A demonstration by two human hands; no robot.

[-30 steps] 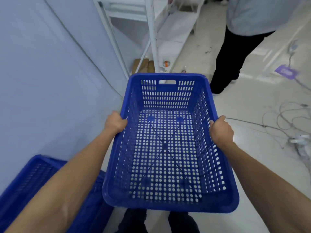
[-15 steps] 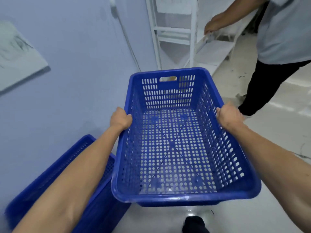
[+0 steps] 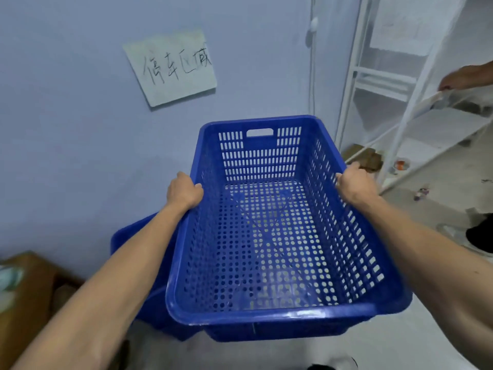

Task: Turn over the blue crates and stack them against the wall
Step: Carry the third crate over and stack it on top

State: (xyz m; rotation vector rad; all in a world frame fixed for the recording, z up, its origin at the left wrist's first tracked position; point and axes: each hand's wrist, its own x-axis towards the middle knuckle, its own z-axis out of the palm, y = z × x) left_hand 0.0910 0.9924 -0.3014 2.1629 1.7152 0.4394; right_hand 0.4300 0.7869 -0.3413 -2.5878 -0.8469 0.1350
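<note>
Seeming light, stiff and smooth, the crate point(image 3: 266, 236) is held mid-rim on both long sides, left grip point(image 3: 184, 192) and right grip point(image 3: 354, 182) curled round the rims.

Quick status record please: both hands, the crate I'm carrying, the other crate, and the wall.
held crate: open side up, empty, not yet turned over
left hand: grips its left rim
right hand: grips its right rim
second crate: lower left, by the wall, partly hidden behind the left arm
sign: paper, on the wall ahead
</note>
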